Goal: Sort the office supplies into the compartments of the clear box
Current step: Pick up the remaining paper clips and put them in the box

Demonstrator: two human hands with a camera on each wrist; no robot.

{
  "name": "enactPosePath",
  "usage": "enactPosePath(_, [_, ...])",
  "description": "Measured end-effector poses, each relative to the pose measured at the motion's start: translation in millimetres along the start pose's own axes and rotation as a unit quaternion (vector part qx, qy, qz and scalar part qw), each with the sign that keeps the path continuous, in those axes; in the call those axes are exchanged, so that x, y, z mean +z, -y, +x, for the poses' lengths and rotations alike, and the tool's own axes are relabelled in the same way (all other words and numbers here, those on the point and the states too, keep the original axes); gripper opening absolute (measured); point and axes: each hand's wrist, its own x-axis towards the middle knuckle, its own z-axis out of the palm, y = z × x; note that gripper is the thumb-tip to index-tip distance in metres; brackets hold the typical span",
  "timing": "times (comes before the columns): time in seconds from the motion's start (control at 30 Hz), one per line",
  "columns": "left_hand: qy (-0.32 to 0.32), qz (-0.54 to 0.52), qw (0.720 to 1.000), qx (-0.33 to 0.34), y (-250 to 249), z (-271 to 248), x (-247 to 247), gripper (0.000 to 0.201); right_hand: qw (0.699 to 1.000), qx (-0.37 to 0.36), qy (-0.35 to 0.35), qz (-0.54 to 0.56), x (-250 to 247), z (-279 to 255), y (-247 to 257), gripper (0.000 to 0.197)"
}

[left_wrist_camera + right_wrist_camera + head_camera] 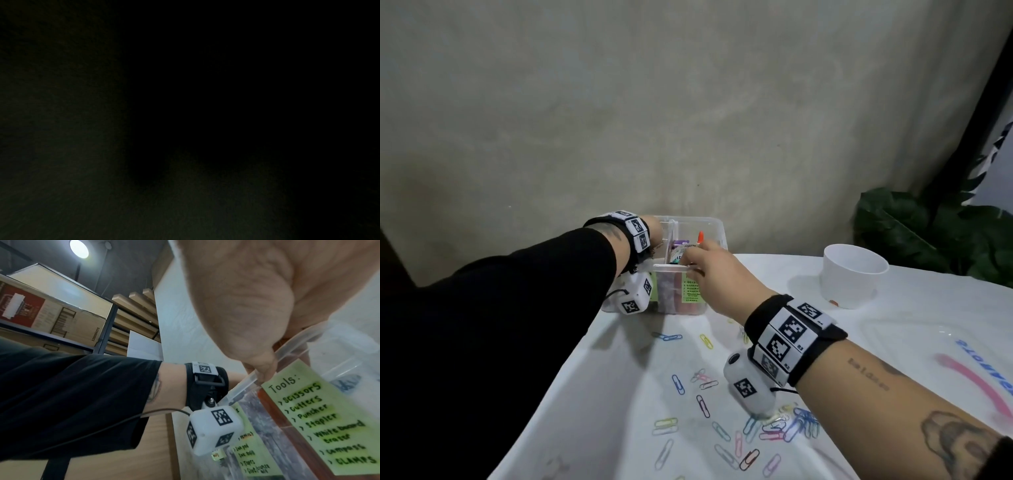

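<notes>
Both hands are shown at the clear box (690, 224), which stands at the tabletop's (619, 394) far edge, at 12 o'clock from the viewer. The right hand (717, 274) is curled over the box's near rim, fingers dipping inside (what is pinched, if anything, cannot be told). The left hand (654, 228) is placed against the box's 9 o'clock side; its fingers are hidden, so spread or closed cannot be told. Loose paper clips (703, 406) are scattered at 6 o'clock from the box, nearer the right hand, their long axes lying every way. A white cup (854, 275) stands at 3 o'clock. The coming reach is judged to be backward, toward the clips.

From the right wrist, a green label (320, 417) headed "Tools:" is legible on the box wall, unreadable from the head view. The left wrist view is dark.
</notes>
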Motion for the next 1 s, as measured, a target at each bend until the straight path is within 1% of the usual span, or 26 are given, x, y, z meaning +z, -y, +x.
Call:
enactPosePath(0.03, [0.006,-0.006,1.000,0.030,-2.7,-21.6,-10.3,0.029,1.000,0.002,0.001,0.002,-0.1,0.1,-0.2,0.016])
enactPosePath(0.1, [0.005,-0.022,0.997,0.067,-3.0,-43.7,-16.4,0.031,1.000,0.006,0.003,0.003,-0.9,0.3,0.0,0.017])
enactPosePath(0.17, [0.009,-0.043,0.993,0.110,0.4,-47.0,-16.0,0.035,1.000,0.007,0.003,-0.002,-1.8,0.3,0.8,0.017])
enactPosePath(0.2, [0.000,-0.057,0.991,0.117,3.0,-44.4,-15.2,0.037,1.000,0.009,0.004,-0.003,-2.1,0.3,1.3,0.017])
enactPosePath(0.27, [0.013,-0.120,0.989,0.088,8.3,-41.1,-17.5,0.039,1.000,0.014,0.004,0.001,-2.0,0.4,1.6,0.017])
enactPosePath(0.3, [0.013,-0.149,0.984,0.097,10.4,-38.9,-17.3,0.042,1.000,0.016,0.003,0.003,-1.7,0.3,1.7,0.017])
enactPosePath(0.37, [0.027,-0.236,0.968,0.084,13.3,-33.6,-14.6,0.042,1.000,0.021,0.003,0.004,-1.7,0.0,2.3,0.018])
enactPosePath(0.43, [0.024,-0.314,0.947,0.057,15.3,-36.6,-14.6,0.035,1.000,0.028,0.002,0.011,-2.9,-0.6,3.7,0.019])
enactPosePath(0.5, [0.019,-0.339,0.939,0.046,14.8,-49.6,-20.8,0.035,0.999,0.032,0.001,0.019,-5.6,-2.8,6.1,0.023])
enactPosePath(0.57, [0.000,-0.320,0.945,0.070,15.6,-59.5,-24.8,0.029,0.999,0.041,0.001,0.022,-8.8,-7.0,7.3,0.028])
enactPosePath(0.6, [-0.027,-0.308,0.947,0.090,15.5,-64.6,-27.3,0.024,0.998,0.051,-0.008,0.028,-11.1,-10.7,7.9,0.031])
enactPosePath(0.63, [-0.061,-0.305,0.943,0.120,15.6,-71.9,-29.7,0.017,0.997,0.060,-0.033,0.037,-13.5,-14.5,8.2,0.032])
enactPosePath(0.7, [-0.119,-0.338,0.918,0.172,15.0,-94.0,-33.7,0.007,0.987,0.067,-0.136,0.047,-17.1,-23.1,7.6,0.025])
enactPosePath(0.73, [-0.135,-0.356,0.905,0.191,15.4,-106.7,-34.3,0.006,0.980,0.075,-0.180,0.039,-17.6,-27.2,5.6,0.019])
enactPosePath(0.77, [-0.131,-0.375,0.894,0.209,14.9,-121.4,-34.4,0.004,0.975,0.094,-0.200,0.029,-18.0,-30.4,3.3,0.016])
enactPosePath(0.8, [-0.100,-0.390,0.887,0.225,14.0,-137.3,-34.2,0.002,0.975,0.126,-0.184,0.027,-19.1,-32.6,0.3,0.018])
enactPosePath(0.83, [-0.059,-0.398,0.882,0.245,13.6,-152.2,-32.4,0.002,0.977,0.165,-0.134,0.026,-20.0,-34.5,-2.9,0.019])
enactPosePath(0.87, [-0.015,-0.387,0.888,0.248,13.9,-165.8,-28.4,0.005,0.977,0.205,-0.064,0.017,-19.5,-35.4,-7.5,0.020])
enactPosePath(0.93, [0.074,-0.326,0.915,0.227,16.6,-179.3,-13.6,0.011,0.960,0.268,0.080,-0.012,-15.6,-37.5,-20.4,0.028])
enactPosePath(0.97, [0.099,-0.290,0.928,0.210,18.9,-181.1,-1.5,0.014,0.947,0.290,0.134,-0.026,-13.8,-39.8,-24.1,0.034])
enactPosePath(1.0, [0.118,-0.246,0.942,0.197,20.0,-184.0,10.1,0.020,0.936,0.306,0.170,-0.036,-11.6,-42.8,-24.1,0.039])
